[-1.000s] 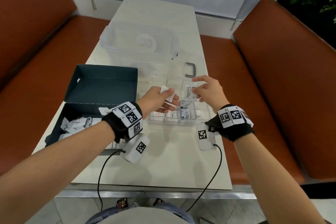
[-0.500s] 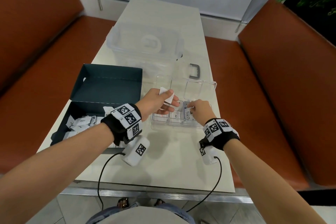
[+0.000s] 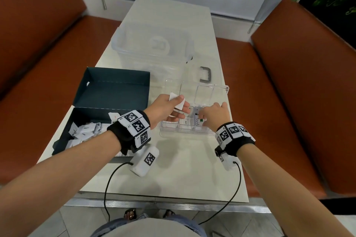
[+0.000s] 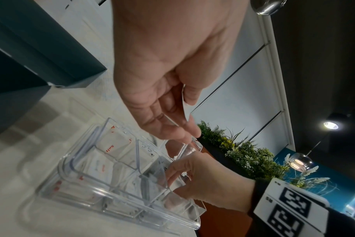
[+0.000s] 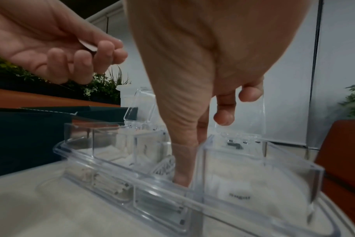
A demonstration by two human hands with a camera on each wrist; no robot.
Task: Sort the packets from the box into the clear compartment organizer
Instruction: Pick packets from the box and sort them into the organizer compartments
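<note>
Reaching into the clear organizer [image 3: 221,90], the right hand [image 3: 215,116] pinches a Stevia packet [image 3: 198,121] down in a near compartment. Just left, the left hand [image 3: 165,109] grips white packets [image 3: 178,100] above it. Beside them the dark box [image 3: 107,90] holds loose packets; a clear bin [image 3: 152,44] stands behind.

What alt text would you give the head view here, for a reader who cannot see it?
Seen from above, the right hand pushes a Stevia packet into a compartment of the clear organizer, while the left hand holds white packets over it. A dark box with more packets lies open on the left of the table.
</note>
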